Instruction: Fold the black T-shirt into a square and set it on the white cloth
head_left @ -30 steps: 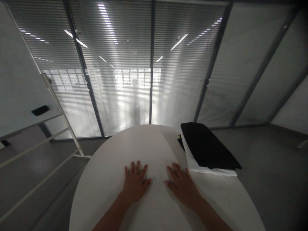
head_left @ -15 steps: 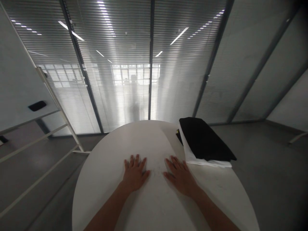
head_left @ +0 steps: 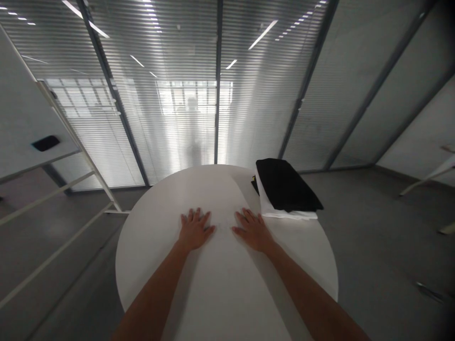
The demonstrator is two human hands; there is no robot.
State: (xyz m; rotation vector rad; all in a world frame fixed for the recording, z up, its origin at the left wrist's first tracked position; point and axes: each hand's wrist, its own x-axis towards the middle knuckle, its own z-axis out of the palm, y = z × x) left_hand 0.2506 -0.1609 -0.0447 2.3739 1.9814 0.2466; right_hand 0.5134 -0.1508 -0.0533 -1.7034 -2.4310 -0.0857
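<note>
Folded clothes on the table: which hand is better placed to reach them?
Probably the right hand: it lies flat on the table nearest the folded clothes; the left hand rests farther away.

My left hand [head_left: 194, 230] flat on round white table [head_left: 149, 246], fingers spread. My right hand [head_left: 252, 231] flat just beside it, apart. Folded black cloth [head_left: 284, 184] atop white cloth [head_left: 270, 210] near right hand, at table edge.
</note>
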